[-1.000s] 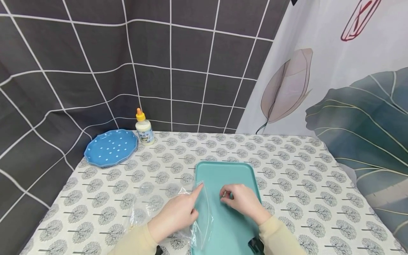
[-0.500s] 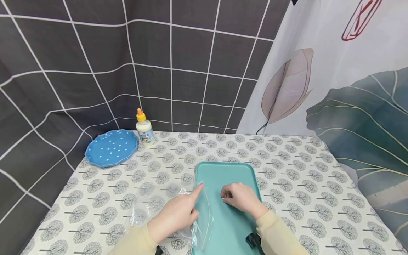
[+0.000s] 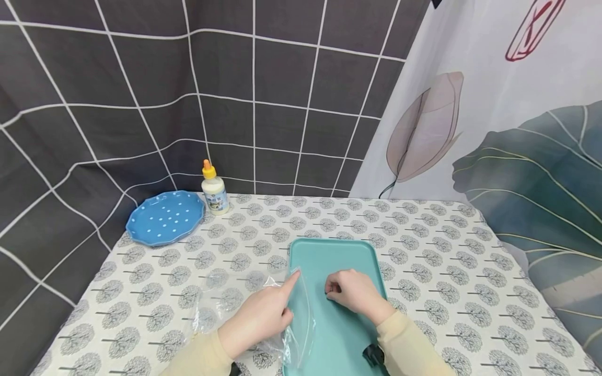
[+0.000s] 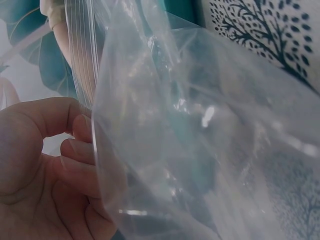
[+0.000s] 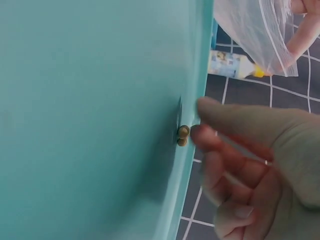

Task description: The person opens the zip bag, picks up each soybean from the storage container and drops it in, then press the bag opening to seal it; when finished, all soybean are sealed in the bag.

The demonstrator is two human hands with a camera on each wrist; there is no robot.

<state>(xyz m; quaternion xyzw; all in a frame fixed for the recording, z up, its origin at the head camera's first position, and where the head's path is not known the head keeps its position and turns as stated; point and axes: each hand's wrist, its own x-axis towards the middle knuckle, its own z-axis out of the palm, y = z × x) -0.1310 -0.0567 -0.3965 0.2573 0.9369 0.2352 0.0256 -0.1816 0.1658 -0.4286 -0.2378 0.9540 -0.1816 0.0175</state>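
Note:
My left hand holds a clear zip-lock bag by its mouth, index finger stretched along the upper corner. In the left wrist view the bag fills much of the picture, its ribbed zip strip beside the bent fingers. A few pale bits show faintly near the sleeve in the head view. My right hand is low over the teal tray, fingers bent. In the right wrist view, two small brown round beads sit just beyond the thumb and index fingertips, which stand slightly apart.
A blue scalloped plate with white dots lies at the back left. Beside it stands a glue bottle with a yellow cap. A tree-print cloth covers the table. Dark checked and leaf-patterned curtains hang behind and to the right.
My right hand has shifted slightly over the tray; a small pale thing seen at its fingertips half a second ago is hidden in the head view now. The left hand and bag keep their place.

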